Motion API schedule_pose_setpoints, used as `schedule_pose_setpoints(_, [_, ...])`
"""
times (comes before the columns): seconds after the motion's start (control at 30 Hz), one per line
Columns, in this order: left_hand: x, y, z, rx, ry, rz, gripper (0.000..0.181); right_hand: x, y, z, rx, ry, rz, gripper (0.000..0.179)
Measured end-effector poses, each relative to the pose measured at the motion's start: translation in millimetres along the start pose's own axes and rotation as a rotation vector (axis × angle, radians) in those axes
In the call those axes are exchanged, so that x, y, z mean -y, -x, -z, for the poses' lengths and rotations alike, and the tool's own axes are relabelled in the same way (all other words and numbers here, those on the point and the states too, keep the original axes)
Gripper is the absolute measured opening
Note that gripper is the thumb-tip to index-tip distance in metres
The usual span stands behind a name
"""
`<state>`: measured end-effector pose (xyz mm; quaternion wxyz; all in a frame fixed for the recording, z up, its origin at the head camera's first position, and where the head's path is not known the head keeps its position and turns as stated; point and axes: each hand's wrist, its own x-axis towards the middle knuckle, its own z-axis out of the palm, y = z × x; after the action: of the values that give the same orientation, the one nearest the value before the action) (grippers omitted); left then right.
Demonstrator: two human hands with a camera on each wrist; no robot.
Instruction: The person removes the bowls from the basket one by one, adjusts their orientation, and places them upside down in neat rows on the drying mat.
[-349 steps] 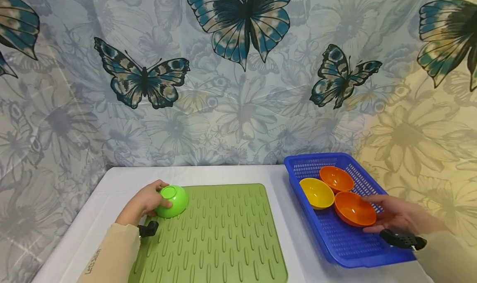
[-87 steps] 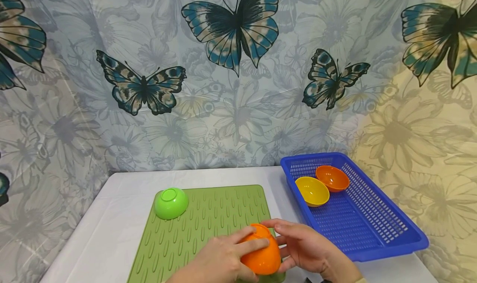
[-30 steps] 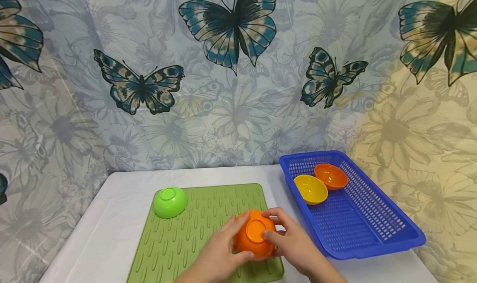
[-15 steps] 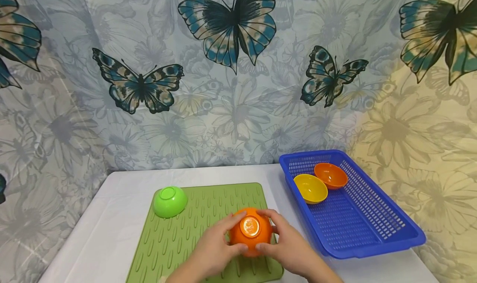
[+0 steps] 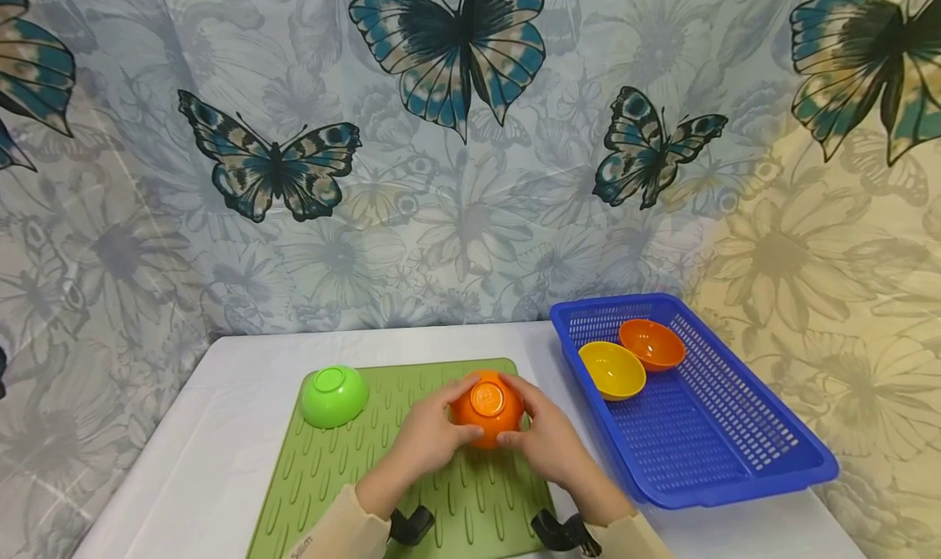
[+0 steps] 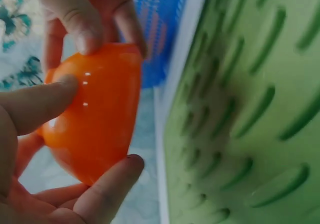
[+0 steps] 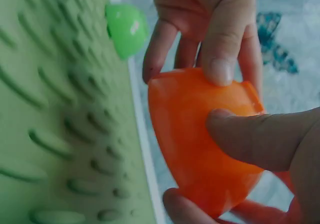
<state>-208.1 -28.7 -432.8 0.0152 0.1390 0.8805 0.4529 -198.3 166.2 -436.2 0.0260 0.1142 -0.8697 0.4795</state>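
Observation:
An orange bowl (image 5: pixel 488 416), turned upside down with its foot ring upward, is held above the right part of the green ridged mat (image 5: pixel 353 477). My left hand (image 5: pixel 428 432) grips its left side and my right hand (image 5: pixel 547 436) its right side, thumbs on the near wall. Both wrist views show a gap between the bowl's rim and the mat. In the left wrist view the fingers spread round the orange wall (image 6: pixel 100 114). An upside-down green bowl (image 5: pixel 334 397) rests on the mat's far left corner.
A blue perforated basket (image 5: pixel 720 428) stands to the right of the mat. In its far left part a yellow bowl (image 5: pixel 613 371) and another orange bowl (image 5: pixel 652 345) sit mouth up. A patterned cloth (image 5: pixel 470 240) hangs behind the white table (image 5: pixel 184 428).
Earlier an orange bowl left the basket and was turned over between both hands. Over the last second both hands carried it away from me, farther over the mat.

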Motion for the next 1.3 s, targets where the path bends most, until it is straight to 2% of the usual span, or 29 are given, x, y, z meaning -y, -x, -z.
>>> schedule_pose_setpoints(0.23, [15.6, -44.9, -11.5, -0.026, 0.018, 0.025, 0.071, -25, -40.0, -7, -0.046, 0.015, -0.053, 0.079])
schedule_pose_setpoints(0.37, [21.1, -64.6, -16.9, 0.003, -0.011, 0.071, 0.070, -38, -54.3, -10, -0.053, 0.024, -0.091, 0.079])
schedule_pose_setpoints(0.47, [25.3, -73.1, -19.8, 0.036, -0.037, 0.090, 0.069, -45, -60.4, -13, -0.047, 0.019, -0.101, 0.078])
schedule_pose_setpoints(0.7, [29.9, -80.4, -21.3, 0.081, -0.026, 0.109, 0.069, -49, -66.3, -17, -0.039, 0.011, -0.125, 0.076])
schedule_pose_setpoints(0.97, [36.1, -85.2, -22.4, 0.127, -0.033, 0.104, 0.067, -47, -68.3, -17, -0.026, 0.086, -0.183, 0.072])
schedule_pose_setpoints(1.3, [34.9, -87.5, -23.6, 0.122, -0.157, 0.103, 0.065, -48, -69.1, -19, -0.022, 0.114, -0.191, 0.072])
